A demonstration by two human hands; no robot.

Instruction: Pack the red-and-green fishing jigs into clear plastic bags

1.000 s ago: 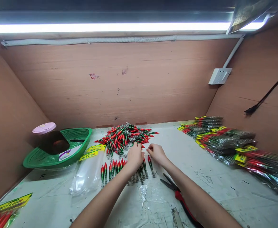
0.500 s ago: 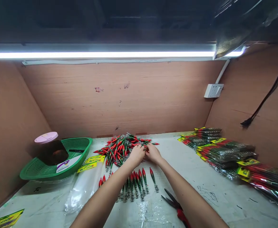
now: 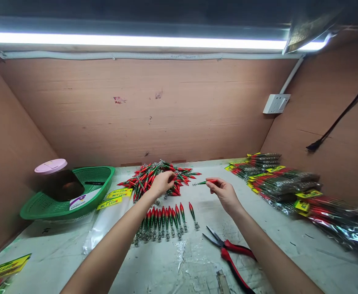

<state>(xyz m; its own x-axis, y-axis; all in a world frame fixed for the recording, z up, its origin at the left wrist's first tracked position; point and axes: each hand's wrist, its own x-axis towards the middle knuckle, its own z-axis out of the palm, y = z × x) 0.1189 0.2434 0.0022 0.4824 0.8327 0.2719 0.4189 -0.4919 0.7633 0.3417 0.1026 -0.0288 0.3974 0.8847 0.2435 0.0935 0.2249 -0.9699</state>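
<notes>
A heap of red and green fishing lures (image 3: 145,179) lies at the back of the table. Over its right side is my left hand (image 3: 163,183), fingers pinched together; what they hold, if anything, is hidden. My right hand (image 3: 223,194), to the right of the heap, pinches a single fishing lure (image 3: 202,183) by its red end, its hooked tip pointing left. Closer to me stretches a row of lures (image 3: 163,222), red ends away from me, with one lure (image 3: 193,216) a little apart on the right. Red-handled pliers (image 3: 227,249) lie partly opened below my right forearm.
On the left a green basket (image 3: 65,214) holds a dark jar (image 3: 62,188) with a pink lid. Clear bags with yellow header cards (image 3: 113,203) lie beside it. Packed lures (image 3: 289,188) are piled along the right. A socket (image 3: 276,103) and hanging plug (image 3: 315,145) are on the walls.
My hands have come apart. The right has moved right, away from the heap, with a lure in its fingers; the left has shifted slightly left. The view has tilted down, showing more of the pliers.
</notes>
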